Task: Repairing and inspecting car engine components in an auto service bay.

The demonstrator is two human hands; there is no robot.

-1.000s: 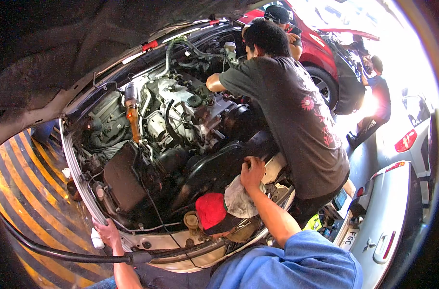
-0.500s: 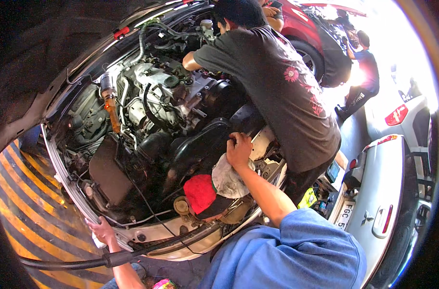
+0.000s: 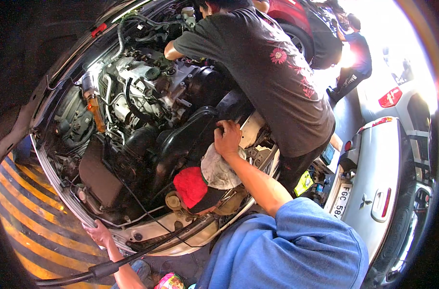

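My right hand (image 3: 227, 139) sits over the front of an open engine bay, its bent fingers apart and nothing visible in them. Under its wrist lies a stained white cloth (image 3: 220, 168), against a red cloth (image 3: 190, 187). Whether these two are one piece I cannot tell. At the lower left, my left hand (image 3: 100, 234) is closed over the outer fender edge (image 3: 67, 204). Between my hands are a dark flat cover (image 3: 100, 168), a black air duct (image 3: 181, 144) and a thin black cable (image 3: 141, 195). The metal engine (image 3: 147, 79) stands farther back.
A co-worker in a dark shirt (image 3: 282, 86) leans into the bay from the right, hands hidden. An orange work light (image 3: 95, 113) stands at the bay's left side. The raised hood (image 3: 26, 53) hangs above, and a black bar (image 3: 103, 269) crosses low. A silver vehicle (image 3: 373, 168) is at right.
The whole view has shifted, so the scene sits slightly farther left and higher. Both my hands keep their places on the car, and the co-worker is still leaning in.
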